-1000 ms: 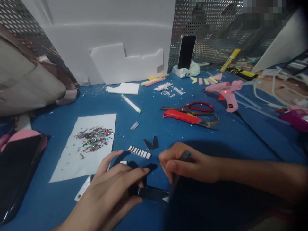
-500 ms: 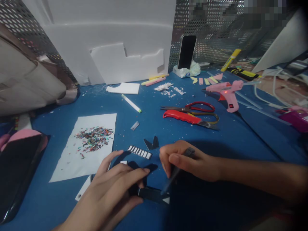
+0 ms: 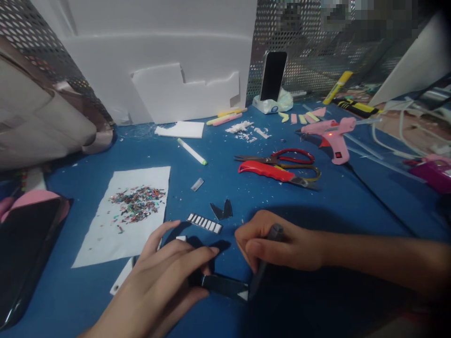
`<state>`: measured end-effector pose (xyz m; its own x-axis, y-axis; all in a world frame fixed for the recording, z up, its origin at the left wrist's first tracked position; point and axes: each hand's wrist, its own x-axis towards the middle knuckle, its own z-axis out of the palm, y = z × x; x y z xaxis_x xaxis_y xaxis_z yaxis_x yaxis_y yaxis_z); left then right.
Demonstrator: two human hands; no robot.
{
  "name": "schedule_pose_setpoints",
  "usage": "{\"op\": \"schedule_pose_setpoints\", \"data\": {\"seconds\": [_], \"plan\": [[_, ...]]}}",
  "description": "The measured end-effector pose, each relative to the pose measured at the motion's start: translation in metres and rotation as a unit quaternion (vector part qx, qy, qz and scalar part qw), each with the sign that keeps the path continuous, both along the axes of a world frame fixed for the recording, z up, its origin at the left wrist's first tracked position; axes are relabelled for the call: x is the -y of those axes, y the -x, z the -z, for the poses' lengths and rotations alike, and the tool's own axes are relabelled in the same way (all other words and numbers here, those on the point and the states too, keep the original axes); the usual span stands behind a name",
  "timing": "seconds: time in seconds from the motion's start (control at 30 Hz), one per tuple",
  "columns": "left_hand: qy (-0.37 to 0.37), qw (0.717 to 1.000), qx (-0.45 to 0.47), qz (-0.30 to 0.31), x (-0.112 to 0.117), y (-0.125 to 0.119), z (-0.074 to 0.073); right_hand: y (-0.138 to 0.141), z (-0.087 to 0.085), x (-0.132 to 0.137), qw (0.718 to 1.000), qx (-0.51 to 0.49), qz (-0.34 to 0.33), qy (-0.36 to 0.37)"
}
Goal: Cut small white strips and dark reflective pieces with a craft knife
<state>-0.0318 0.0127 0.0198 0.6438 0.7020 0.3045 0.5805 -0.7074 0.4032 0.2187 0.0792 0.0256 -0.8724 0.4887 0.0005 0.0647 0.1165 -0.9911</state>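
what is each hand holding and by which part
Right hand grips a dark pen-like tool by its upper shaft. Left hand pins a dark strip flat by its left end.

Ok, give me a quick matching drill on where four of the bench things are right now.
1 pink plastic glue gun
2 black slab smartphone
3 dark flat strip
4 dark slim pen-like tool
a held by the left hand
b gripped in the right hand
c propped upright at the mesh wall
d lying right of the red-handled scissors
Pairs: 1-d, 2-c, 3-a, 4-b
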Motion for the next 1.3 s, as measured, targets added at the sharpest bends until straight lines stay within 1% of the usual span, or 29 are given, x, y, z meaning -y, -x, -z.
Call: {"op": "schedule_pose_setpoints", "data": {"seconds": [0.1, 0.2, 0.33, 0.43, 0.57, 0.67, 0.8, 0.9, 1.03, 1.13, 1.23, 1.3], "plan": [[-0.002, 1.0, -0.002, 0.006, 0.0001, -0.0002, 0.0005, 0.0002, 0.0004, -0.0002, 1.0, -0.007, 0.026, -0.004], [0.001, 1.0, 0.008, 0.005, 0.0006, -0.0008, 0.001, -0.0001, 0.0006, -0.0003, 1.0, -0.005, -0.005, -0.005], [0.01, 1.0, 0.012, 0.001, 0.0012, -0.0012, 0.0012, -0.0008, 0.0008, -0.0002, 1.0, -0.003, 0.016, -0.015], [0.015, 1.0, 0.008, 0.004, 0.0011, -0.0006, 0.0009, -0.0009, 0.0008, -0.0001, 1.0, 0.001, -0.016, 0.0], [0.012, 1.0, 0.004, 0.014, 0.0011, -0.0001, 0.0005, -0.0003, 0.0006, -0.0009, 1.0, -0.005, 0.007, -0.001], [0.013, 1.0, 0.007, 0.006, 0.0011, -0.0002, 0.0007, -0.0003, 0.0009, -0.0009, 1.0, -0.002, -0.018, 0.013], [-0.002, 1.0, 0.002, 0.012, 0.0005, -0.0002, 0.0017, -0.0004, 0.001, -0.0004, 1.0, -0.001, 0.01, 0.003], [-0.008, 1.0, 0.004, 0.016, -0.0001, -0.0002, 0.0016, -0.0002, 0.0005, -0.0008, 1.0, 0.004, -0.016, 0.01], [-0.003, 1.0, 0.007, 0.017, -0.0002, -0.0006, 0.0005, 0.0003, 0.0005, -0.0013, 1.0, -0.001, 0.007, 0.002], [0.001, 1.0, 0.007, 0.018, -0.0003, -0.0003, 0.0007, 0.0005, 0.0005, -0.0008, 1.0, 0.0, -0.009, 0.001], [-0.004, 1.0, 0.011, 0.026, -0.0001, 0.0004, 0.0014, 0.0003, -0.0002, -0.0003, 1.0, 0.0, 0.012, -0.004], [-0.008, 0.999, 0.013, 0.028, 0.0001, 0.0006, 0.0016, 0.0, -0.0007, -0.0001, 1.0, 0.005, 0.003, 0.002]]}}
